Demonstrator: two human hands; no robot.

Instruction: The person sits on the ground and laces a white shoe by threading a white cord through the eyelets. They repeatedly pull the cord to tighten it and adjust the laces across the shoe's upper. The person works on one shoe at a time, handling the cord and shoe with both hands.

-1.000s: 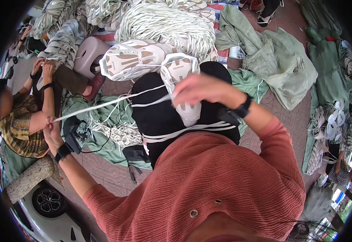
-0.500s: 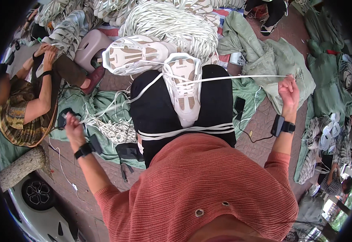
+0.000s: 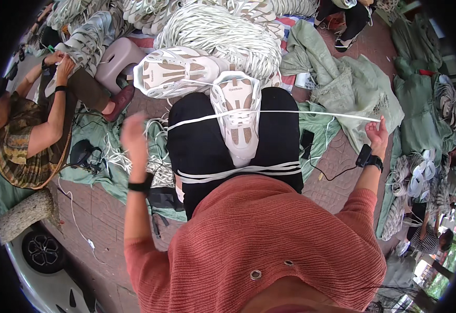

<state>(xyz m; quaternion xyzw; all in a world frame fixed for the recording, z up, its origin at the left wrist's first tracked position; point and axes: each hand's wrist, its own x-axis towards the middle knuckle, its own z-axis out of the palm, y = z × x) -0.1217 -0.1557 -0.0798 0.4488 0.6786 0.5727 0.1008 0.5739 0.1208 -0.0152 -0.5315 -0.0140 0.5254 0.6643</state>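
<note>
Held upright between my black-trousered knees is a white and beige sneaker (image 3: 244, 143), its toe pointing toward me. A white shoelace (image 3: 322, 112) runs through its upper eyelets and stretches out to both sides. At the far right, my right hand (image 3: 377, 136) pinches one end of that lace and keeps it taut. The other length crosses my left thigh toward my left hand (image 3: 134, 138), which is smeared by motion; whether its fingers grip the lace is unclear. A second sneaker (image 3: 171, 72) lies on its side just beyond my left knee. Several white laces (image 3: 275, 170) lie across my lap.
A large bundle of white laces (image 3: 212, 34) lies ahead, near a pale stool (image 3: 117, 58). A person (image 3: 40, 122) works at the left. Green sacks (image 3: 361, 86) lie at the right. A black phone (image 3: 307, 141) with a cable rests beside my right thigh.
My left hand has swung up and inward toward my left knee. The lace on the right has grown longer and now slants down to my right hand, which sits slightly lower.
</note>
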